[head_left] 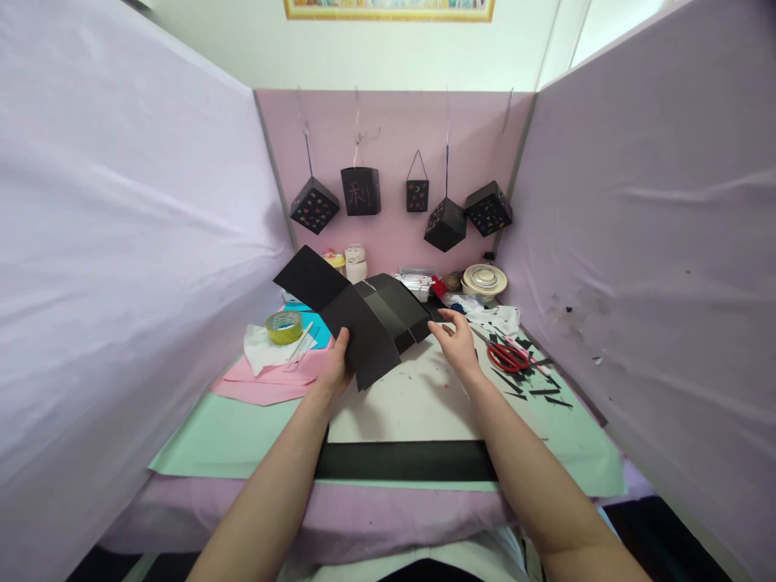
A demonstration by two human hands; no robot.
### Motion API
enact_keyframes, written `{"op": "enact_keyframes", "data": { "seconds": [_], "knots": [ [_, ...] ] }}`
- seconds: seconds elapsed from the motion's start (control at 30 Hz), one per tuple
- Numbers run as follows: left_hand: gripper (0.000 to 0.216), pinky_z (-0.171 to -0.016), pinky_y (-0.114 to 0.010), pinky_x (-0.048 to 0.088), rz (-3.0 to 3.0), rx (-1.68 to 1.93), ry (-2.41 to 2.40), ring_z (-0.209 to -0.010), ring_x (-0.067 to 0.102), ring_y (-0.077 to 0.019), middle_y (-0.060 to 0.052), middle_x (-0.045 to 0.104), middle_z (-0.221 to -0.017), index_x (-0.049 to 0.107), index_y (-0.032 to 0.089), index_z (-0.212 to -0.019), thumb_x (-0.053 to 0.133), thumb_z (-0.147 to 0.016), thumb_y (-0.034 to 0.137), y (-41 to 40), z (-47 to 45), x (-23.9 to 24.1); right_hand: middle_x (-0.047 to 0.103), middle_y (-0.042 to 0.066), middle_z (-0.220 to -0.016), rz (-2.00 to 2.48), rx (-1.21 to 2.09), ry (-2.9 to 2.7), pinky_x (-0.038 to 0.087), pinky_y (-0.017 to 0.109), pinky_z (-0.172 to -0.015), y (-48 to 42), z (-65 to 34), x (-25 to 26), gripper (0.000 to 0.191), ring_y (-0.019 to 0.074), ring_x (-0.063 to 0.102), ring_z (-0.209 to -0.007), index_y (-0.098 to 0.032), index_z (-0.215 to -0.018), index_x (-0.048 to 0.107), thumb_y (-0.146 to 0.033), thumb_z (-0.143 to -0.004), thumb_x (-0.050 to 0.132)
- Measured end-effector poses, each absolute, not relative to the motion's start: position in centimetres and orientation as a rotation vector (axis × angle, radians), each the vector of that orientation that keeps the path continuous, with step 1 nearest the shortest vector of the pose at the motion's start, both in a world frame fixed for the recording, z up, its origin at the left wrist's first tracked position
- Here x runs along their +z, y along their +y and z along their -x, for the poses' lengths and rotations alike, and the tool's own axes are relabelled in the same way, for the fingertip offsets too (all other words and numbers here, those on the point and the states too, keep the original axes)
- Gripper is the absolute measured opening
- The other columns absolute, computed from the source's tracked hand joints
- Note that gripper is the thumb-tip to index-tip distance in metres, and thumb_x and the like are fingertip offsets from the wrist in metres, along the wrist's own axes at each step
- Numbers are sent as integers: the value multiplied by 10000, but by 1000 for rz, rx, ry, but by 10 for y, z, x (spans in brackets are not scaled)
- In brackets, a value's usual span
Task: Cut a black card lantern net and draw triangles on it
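Observation:
A partly folded black cardboard box (371,333) is held up and tilted over the white board (406,412). Flat panels spread out on its left side, while the right part is bent into a shallow tray shape. My left hand (337,364) grips the lower left panel, thumb on top and the other fingers hidden behind it. At the box's right corner, my right hand (456,339) pinches the edge between thumb and fingertips.
Red-handled scissors (508,357) lie on the right among black paper scraps (546,393). On the left are a roll of yellow tape (284,327) and pink paper sheets (267,384). A black strip (406,461) borders the front. Decorated black boxes (445,224) hang behind; cloth walls stand either side.

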State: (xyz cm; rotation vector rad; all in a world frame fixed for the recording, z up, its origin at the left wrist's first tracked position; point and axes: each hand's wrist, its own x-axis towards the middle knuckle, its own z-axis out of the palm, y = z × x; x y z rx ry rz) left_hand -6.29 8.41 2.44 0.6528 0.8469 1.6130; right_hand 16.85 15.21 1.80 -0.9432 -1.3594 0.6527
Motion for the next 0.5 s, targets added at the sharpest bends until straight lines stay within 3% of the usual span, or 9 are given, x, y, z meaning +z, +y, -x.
{"op": "enact_keyframes", "data": {
  "seconds": [0.5],
  "knots": [
    [629, -1037, -473, 489, -592, 1512, 875, -1196, 606, -328, -122, 726, -1128, 581, 179, -1310, 580, -856, 614, 79, 66, 26, 619, 121, -1123, 999, 668, -1287, 427, 450, -992, 154, -171, 20, 415, 267, 569, -1085, -187, -1034, 633, -500, -763, 651]
  ]
}}
